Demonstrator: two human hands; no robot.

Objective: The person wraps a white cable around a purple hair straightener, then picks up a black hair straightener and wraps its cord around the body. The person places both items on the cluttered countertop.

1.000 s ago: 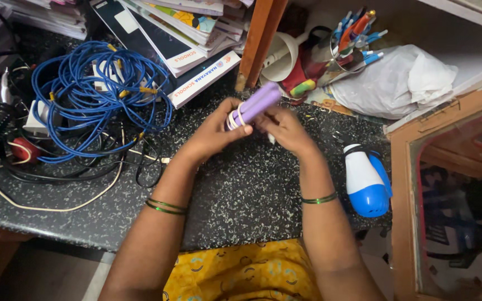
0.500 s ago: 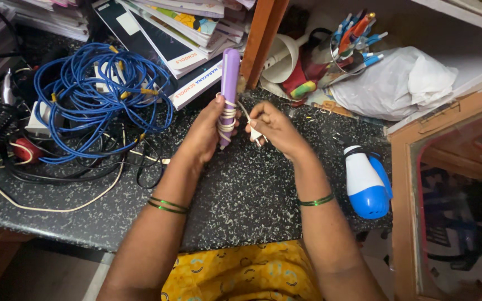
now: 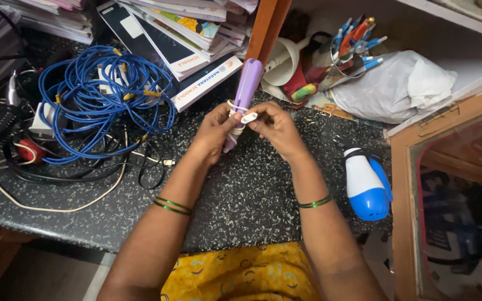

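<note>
In the middle of the frame, above the dark speckled stone counter, the left hand is closed around the lower part of a long, slim purple plastic hair straightener, which points up and slightly right toward the wooden shelf post. The right hand pinches the small white plug of the thin white cord that is wound around the purple body. The tool looks light and stiff, with smooth and maybe slippery plastic, so the wrapped middle part seems the safest place to hold. The cord is soft and may loosen easily. At the upper left lies a bundle of blue cables, and at the lower right a small blue-and-white hair dryer.
</note>
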